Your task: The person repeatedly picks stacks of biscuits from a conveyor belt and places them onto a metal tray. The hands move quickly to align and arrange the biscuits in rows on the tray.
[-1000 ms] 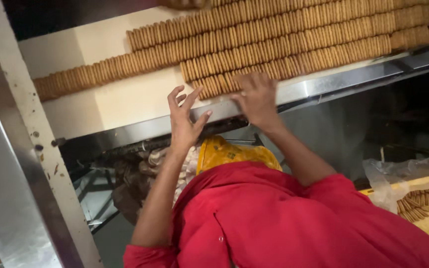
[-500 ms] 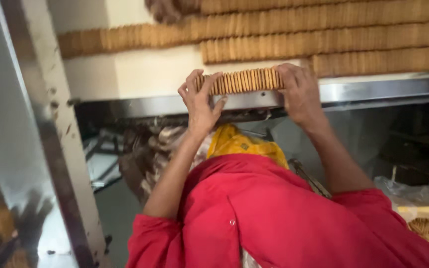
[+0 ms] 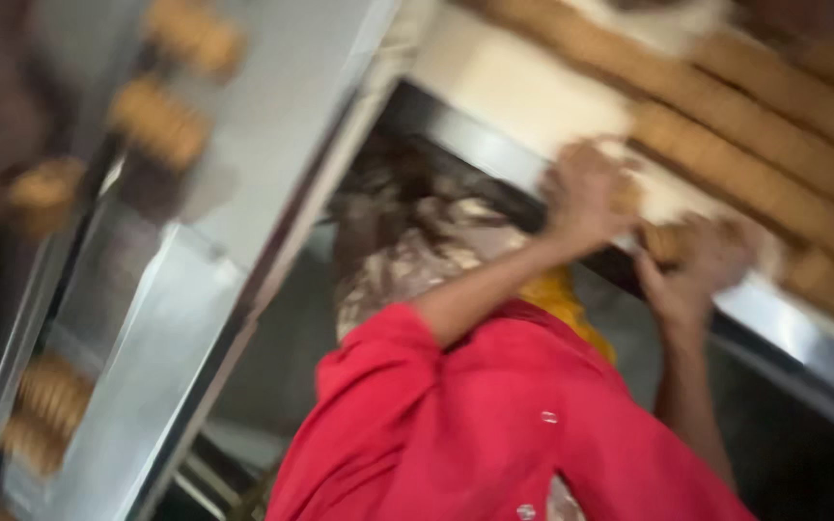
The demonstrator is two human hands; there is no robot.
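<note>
The view is blurred and tilted. My left hand (image 3: 586,193) and my right hand (image 3: 702,275) press in on a short row of round brown biscuits (image 3: 663,241) from either end. They hold it just over the edge of a cream belt (image 3: 523,92). Long rows of the same biscuits (image 3: 774,183) lie on edge on the belt beyond my hands. Red sleeves and a yellow cloth (image 3: 571,299) fill the lower middle. How the fingers lie cannot be made out.
A shiny metal rail (image 3: 803,347) runs along the belt's near edge. At the left a slanted metal frame (image 3: 176,318) carries stacked biscuits (image 3: 161,121), with more stacks (image 3: 45,405) lower down. Dark machine space lies under the belt.
My hands closed on a row of biscuits and lifted it off the belt. The head has since swung left and tilted, so the belt now sits at the upper right.
</note>
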